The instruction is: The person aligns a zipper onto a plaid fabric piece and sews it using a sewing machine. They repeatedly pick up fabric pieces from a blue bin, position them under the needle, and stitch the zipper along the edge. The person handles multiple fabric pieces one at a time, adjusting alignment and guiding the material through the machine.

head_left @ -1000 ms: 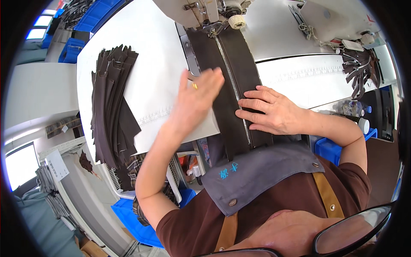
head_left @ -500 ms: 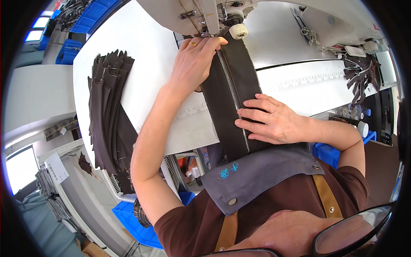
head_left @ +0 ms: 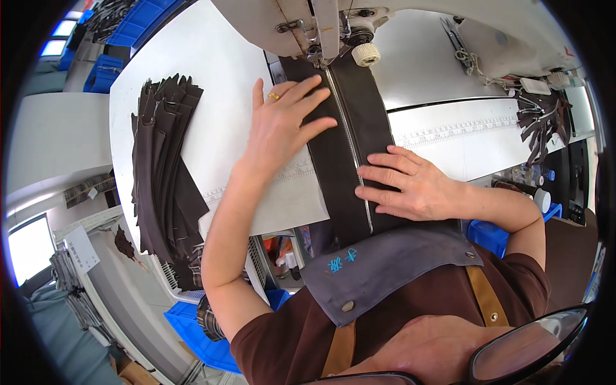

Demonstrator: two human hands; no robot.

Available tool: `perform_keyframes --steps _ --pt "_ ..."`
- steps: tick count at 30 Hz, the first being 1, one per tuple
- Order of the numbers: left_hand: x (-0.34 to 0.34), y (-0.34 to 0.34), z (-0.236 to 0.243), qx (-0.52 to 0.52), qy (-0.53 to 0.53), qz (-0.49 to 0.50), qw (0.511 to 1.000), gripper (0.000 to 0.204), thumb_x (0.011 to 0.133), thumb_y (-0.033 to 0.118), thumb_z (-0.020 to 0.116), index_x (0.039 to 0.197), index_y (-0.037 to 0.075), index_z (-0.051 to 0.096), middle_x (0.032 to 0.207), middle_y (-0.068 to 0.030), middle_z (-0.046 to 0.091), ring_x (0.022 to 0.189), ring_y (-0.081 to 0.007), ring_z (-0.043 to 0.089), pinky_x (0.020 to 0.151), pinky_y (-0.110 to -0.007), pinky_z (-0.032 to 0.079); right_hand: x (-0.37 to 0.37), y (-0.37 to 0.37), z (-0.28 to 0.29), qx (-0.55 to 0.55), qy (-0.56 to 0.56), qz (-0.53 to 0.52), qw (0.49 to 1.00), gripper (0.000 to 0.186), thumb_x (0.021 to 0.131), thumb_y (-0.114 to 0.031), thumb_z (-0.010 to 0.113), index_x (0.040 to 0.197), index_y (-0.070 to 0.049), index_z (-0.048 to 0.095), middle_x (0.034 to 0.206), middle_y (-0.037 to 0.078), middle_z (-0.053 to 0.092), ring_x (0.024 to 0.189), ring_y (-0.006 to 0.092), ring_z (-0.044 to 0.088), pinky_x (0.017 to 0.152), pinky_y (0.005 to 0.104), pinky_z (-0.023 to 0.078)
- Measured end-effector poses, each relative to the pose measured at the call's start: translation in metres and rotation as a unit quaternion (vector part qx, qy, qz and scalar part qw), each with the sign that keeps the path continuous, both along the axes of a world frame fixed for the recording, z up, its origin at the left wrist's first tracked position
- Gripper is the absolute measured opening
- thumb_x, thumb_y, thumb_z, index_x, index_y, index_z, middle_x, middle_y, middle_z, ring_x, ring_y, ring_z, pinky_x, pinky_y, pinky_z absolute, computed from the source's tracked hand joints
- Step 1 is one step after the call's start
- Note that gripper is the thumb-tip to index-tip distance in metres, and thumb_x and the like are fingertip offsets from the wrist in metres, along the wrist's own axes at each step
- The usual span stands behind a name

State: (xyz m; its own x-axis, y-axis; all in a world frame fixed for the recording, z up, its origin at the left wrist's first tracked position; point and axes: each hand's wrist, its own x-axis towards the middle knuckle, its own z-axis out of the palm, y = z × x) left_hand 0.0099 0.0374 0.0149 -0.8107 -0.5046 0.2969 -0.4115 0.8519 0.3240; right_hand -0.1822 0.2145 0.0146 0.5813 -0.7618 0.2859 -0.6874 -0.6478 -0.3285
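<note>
A long dark brown fabric piece with a metal zipper (head_left: 350, 144) down its middle runs from under the sewing machine (head_left: 308, 29) to my apron (head_left: 385, 263). My left hand (head_left: 282, 122) is open with fingers spread, its fingertips over the fabric's left side a little below the needle area. Lower down, my right hand (head_left: 410, 184) lies flat on the right half, fingers stretched out and tips at the zipper teeth. Neither hand grips anything. The fabric's upper end is hidden under the machine head, its lower end beside my apron.
A stack of dark brown strips (head_left: 163, 173) hangs over the table's left part. Scissors (head_left: 457, 45) lie at the back right, and dark scraps with zipper ends (head_left: 542, 119) bunch at the right end. Blue bins (head_left: 205, 337) stand below the table.
My left hand has drawn back from beside the needle, down and slightly left, and its fingers have spread. My right hand stays almost in place on the fabric.
</note>
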Motion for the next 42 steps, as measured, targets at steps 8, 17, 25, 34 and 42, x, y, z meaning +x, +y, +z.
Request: perform_keyframes --steps 8,17,25,34,42 --pt "-0.002 -0.007 -0.007 -0.046 0.011 0.006 0.999 0.031 0.079 0.032 0.066 0.107 0.017 0.067 0.115 0.0021 0.063 0.105 -0.0171 0.056 0.103 -0.055 0.021 -0.002 -0.01 0.0 0.016 -0.012 -0.008 1.0 0.041 0.077 -0.025 0.067 0.115 -0.013 0.057 0.122 0.008 0.052 0.116 0.0263 0.046 0.099 0.0437 0.037" --pt "-0.008 0.018 -0.018 -0.096 0.006 0.037 0.995 0.04 0.083 0.018 0.064 0.12 0.006 0.056 0.131 -0.0092 0.05 0.118 -0.0248 0.05 0.093 -0.043 0.04 -0.003 -0.02 0.001 -0.019 0.006 0.015 1.0 0.042 0.076 -0.028 0.068 0.113 -0.011 0.057 0.116 0.01 0.054 0.111 0.0269 0.049 0.097 0.0449 0.038" --pt "-0.005 0.008 -0.02 -0.076 0.093 -0.002 0.993 0.029 0.077 0.016 0.068 0.103 0.005 0.064 0.114 -0.0064 0.061 0.103 -0.0218 0.058 0.087 -0.037 0.045 -0.002 -0.027 -0.005 -0.055 -0.017 0.004 0.998 0.037 0.074 -0.018 0.063 0.109 -0.007 0.06 0.114 0.01 0.055 0.107 0.0265 0.051 0.091 0.0402 0.044" --pt "-0.006 0.007 -0.008 -0.104 0.041 0.006 0.994 0.034 0.076 0.023 0.069 0.104 0.005 0.063 0.114 -0.0058 0.061 0.106 -0.0215 0.057 0.087 -0.038 0.045 -0.013 -0.057 -0.009 -0.085 -0.019 0.007 0.996 0.038 0.07 -0.01 0.058 0.107 -0.007 0.061 0.112 0.009 0.056 0.102 0.0257 0.053 0.086 0.0377 0.046" --pt "-0.009 0.01 -0.01 -0.079 0.039 -0.001 0.996 0.034 0.079 0.024 0.067 0.104 0.002 0.061 0.117 -0.0088 0.059 0.11 -0.0245 0.055 0.089 -0.039 0.046 -0.019 -0.085 -0.013 -0.105 -0.03 -0.024 0.994 0.03 0.074 -0.007 0.06 0.103 -0.008 0.064 0.109 0.006 0.057 0.1 0.0247 0.054 0.082 0.0351 0.048"
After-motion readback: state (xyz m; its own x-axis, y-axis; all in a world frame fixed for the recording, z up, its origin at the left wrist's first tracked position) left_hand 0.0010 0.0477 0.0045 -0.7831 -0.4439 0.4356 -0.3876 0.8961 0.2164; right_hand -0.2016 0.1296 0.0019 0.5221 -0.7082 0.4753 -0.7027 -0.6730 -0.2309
